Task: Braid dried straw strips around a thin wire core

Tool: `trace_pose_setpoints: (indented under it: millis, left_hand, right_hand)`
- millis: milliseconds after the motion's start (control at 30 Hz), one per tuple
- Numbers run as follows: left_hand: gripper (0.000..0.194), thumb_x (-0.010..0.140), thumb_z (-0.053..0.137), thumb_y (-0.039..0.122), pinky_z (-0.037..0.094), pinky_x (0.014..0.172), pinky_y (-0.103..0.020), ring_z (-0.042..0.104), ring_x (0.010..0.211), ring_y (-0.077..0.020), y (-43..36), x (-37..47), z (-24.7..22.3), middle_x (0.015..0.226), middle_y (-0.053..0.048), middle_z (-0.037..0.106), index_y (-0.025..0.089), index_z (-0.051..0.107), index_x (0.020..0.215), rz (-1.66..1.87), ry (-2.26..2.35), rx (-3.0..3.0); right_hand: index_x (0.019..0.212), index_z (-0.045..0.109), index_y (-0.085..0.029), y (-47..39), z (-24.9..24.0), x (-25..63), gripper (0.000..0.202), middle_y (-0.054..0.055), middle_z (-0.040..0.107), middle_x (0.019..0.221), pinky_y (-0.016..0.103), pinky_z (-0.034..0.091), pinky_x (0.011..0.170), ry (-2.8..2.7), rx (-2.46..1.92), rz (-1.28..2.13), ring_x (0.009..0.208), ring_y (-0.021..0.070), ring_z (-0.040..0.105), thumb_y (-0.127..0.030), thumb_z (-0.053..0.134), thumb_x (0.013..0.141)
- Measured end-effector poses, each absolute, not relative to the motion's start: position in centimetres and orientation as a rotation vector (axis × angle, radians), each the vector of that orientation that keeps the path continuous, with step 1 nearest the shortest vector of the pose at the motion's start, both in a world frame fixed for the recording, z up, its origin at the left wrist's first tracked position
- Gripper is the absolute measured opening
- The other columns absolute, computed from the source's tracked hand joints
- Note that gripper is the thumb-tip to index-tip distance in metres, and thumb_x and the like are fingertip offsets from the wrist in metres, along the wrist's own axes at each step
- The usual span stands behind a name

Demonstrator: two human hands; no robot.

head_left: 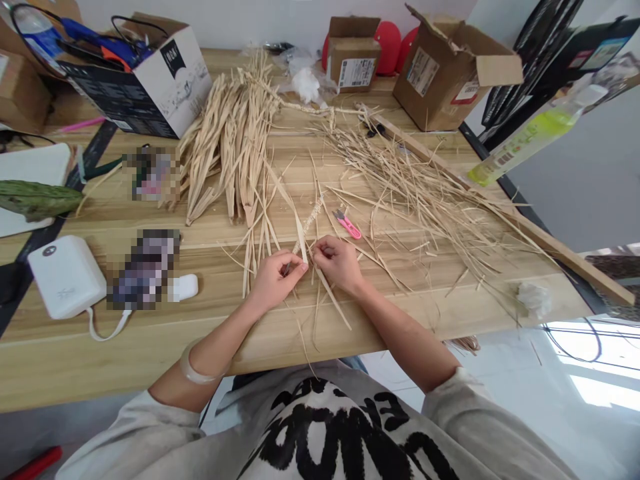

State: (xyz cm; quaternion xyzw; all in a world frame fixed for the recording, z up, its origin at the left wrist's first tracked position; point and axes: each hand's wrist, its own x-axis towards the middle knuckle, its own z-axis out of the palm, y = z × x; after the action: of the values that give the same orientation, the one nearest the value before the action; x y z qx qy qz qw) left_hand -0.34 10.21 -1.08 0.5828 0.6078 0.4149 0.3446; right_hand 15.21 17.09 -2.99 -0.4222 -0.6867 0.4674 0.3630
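My left hand (276, 280) is closed, pinching a pale flat straw strip (300, 230) between thumb and forefinger near the table's front. Close beside it, my right hand (338, 261) is also closed, with the fingertips at thin straw strands; exactly what they grip is too small to make out. A narrow braided straw piece (313, 215) runs away from between the hands. Loose strips stick out around both hands, some toward the table edge. Pink thread snips (349, 225) lie just beyond my right hand.
A bundle of dried straw leaves (227, 140) lies at the back left, and scattered thin strands (415, 180) cover the right. A long wooden strip (550, 250) runs along the right side. Cardboard boxes (443, 73), a green bottle (535, 140) and a white power bank (67, 277) stand around.
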Motion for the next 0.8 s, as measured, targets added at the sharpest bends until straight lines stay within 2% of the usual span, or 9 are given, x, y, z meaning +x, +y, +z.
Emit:
trace_pose_setpoints:
  millis: [233, 400, 633, 700, 800]
  left_hand:
    - [0.023, 0.079, 0.063, 0.035, 0.032, 0.05, -0.025, 0.04, 0.051, -0.0089, 10.0, -0.3, -1.0, 0.064, 0.0, 0.053, 0.016, 0.067, 0.066, 1.059, 1.547, 1.524]
    - [0.023, 0.078, 0.063, 0.035, 0.032, 0.049, -0.024, 0.042, 0.051, -0.009, 10.0, -0.3, -1.0, 0.067, -0.001, 0.055, 0.016, 0.067, 0.066, 1.043, 1.525, 1.518]
    - [0.023, 0.077, 0.063, 0.035, 0.03, 0.049, -0.024, 0.042, 0.05, -0.0079, 9.9, -0.4, -1.2, 0.068, -0.001, 0.056, 0.015, 0.067, 0.065, 1.045, 1.534, 1.496]
    - [0.023, 0.077, 0.063, 0.035, 0.031, 0.05, -0.024, 0.042, 0.051, -0.0083, 9.9, -0.4, -1.3, 0.068, -0.001, 0.056, 0.015, 0.066, 0.065, 1.046, 1.539, 1.491]
    - [0.024, 0.076, 0.063, 0.035, 0.031, 0.051, -0.025, 0.043, 0.051, -0.0087, 10.0, -0.5, -1.2, 0.067, -0.001, 0.055, 0.015, 0.065, 0.063, 1.055, 1.557, 1.473]
  right_hand:
    - [0.07, 0.052, -0.022, 18.9, -2.9, 16.1, 0.006, -0.005, 0.049, 0.056, 0.024, 0.039, 0.055, -1.653, -1.195, 0.928, 0.051, 0.0087, 0.046, -0.026, 0.051, 0.073]
    - [0.074, 0.052, -0.022, 21.0, -2.9, 17.8, 0.008, -0.005, 0.053, 0.058, 0.022, 0.041, 0.05, -1.408, -1.271, 0.815, 0.051, 0.0091, 0.053, -0.029, 0.053, 0.076]
    - [0.073, 0.05, -0.021, 24.4, -2.2, 21.8, 0.005, -0.005, 0.054, 0.061, 0.02, 0.04, 0.047, -1.087, -1.295, 0.514, 0.048, 0.0075, 0.056, -0.021, 0.052, 0.077]
    - [0.074, 0.046, -0.023, 25.2, -2.1, 23.2, 0.007, -0.005, 0.053, 0.06, 0.02, 0.037, 0.044, -0.973, -1.279, 0.492, 0.047, 0.0078, 0.056, -0.022, 0.05, 0.08]
    - [0.078, 0.037, -0.025, 26.4, -2.0, 25.3, 0.012, -0.003, 0.058, 0.07, 0.019, 0.037, 0.041, -0.738, -1.231, 0.571, 0.047, 0.007, 0.053, -0.025, 0.044, 0.088]
